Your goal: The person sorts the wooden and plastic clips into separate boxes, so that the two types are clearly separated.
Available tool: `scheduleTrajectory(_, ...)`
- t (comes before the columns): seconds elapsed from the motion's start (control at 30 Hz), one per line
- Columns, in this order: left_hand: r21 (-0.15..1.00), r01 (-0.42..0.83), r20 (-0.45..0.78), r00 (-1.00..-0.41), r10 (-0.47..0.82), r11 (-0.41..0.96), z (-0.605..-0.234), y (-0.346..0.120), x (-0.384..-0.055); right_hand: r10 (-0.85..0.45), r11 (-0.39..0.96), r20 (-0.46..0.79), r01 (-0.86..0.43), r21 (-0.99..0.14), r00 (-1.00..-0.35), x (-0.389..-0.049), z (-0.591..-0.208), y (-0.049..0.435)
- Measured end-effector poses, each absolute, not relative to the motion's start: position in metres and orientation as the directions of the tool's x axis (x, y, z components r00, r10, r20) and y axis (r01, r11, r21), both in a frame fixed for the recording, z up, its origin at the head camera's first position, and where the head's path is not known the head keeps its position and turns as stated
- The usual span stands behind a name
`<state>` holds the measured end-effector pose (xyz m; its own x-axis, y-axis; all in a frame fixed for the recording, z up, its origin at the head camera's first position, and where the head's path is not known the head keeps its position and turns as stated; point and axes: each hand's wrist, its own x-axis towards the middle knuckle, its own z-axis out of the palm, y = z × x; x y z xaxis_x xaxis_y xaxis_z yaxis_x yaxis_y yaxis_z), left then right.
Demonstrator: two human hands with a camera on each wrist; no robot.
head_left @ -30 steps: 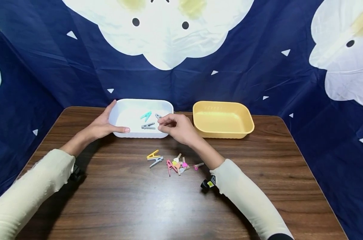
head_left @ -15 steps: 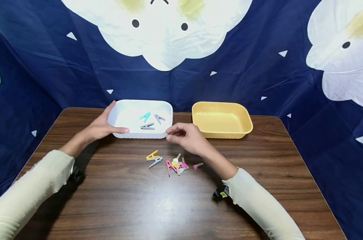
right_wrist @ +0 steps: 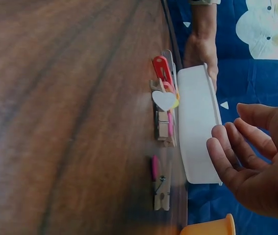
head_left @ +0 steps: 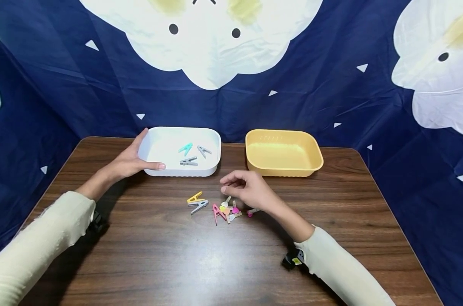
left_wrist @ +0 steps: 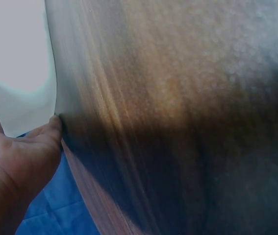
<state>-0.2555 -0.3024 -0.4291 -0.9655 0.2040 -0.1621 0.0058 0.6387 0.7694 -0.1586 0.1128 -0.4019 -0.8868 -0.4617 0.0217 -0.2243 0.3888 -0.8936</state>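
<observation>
My left hand [head_left: 128, 162] rests against the left end of a white plastic basin [head_left: 181, 172]. Its thumb lies straight along the front wall, and the fingers reach along the left side. Inside the basin lie a turquoise clothespin [head_left: 186, 148] and two grey clothespins [head_left: 188, 161]. My right hand [head_left: 250, 190] hovers over the table just behind a small pile of clothespins, its fingers loosely bent with nothing between them. That pile has a pink clothespin [head_left: 218, 213] and several small wooden pegs with coloured hearts, one bearing a white heart [right_wrist: 164, 100].
At the back right stands a yellow basin [head_left: 285, 172] with nothing in it. A yellow clothespin [head_left: 195, 197] and a blue-grey one [head_left: 198, 206] lie left of the pile. One wooden peg [right_wrist: 162, 193] lies apart at its right. Behind the table hangs a dark blue cloth [head_left: 246, 110].
My right hand has drawn back from above the white basin toward the pile, leaving a grey clothespin inside the basin uncovered. The left hand has stayed at the basin.
</observation>
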Motion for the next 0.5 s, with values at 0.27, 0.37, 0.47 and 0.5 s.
scheduleTrajectory(0.27, 0.767, 0.009, -0.163, -0.964, 0.209, 0.641, -0.429, -0.302, -0.255, -0.544, 0.415, -0.02, -0.248, -0.875, -0.839, -0.14, -0.405, 0.12)
scheduleTrajectory(0.37, 0.766, 0.003, -0.168, -0.964, 0.204, 0.643, -0.428, -0.302, -0.256, -0.579, 0.429, -0.055, -0.246, -0.869, -0.814, -0.135, -0.408, 0.123)
scheduleTrajectory(0.47, 0.765, -0.001, -0.171, -0.964, 0.202, 0.644, -0.428, -0.302, -0.256, -0.613, 0.428, -0.117, -0.204, -0.881, -0.781, -0.131, -0.409, 0.126)
scheduleTrajectory(0.5, 0.765, -0.002, -0.172, -0.964, 0.201, 0.644, -0.428, -0.302, -0.256, -0.627, 0.425, -0.137, -0.189, -0.885, -0.767, -0.13, -0.41, 0.127)
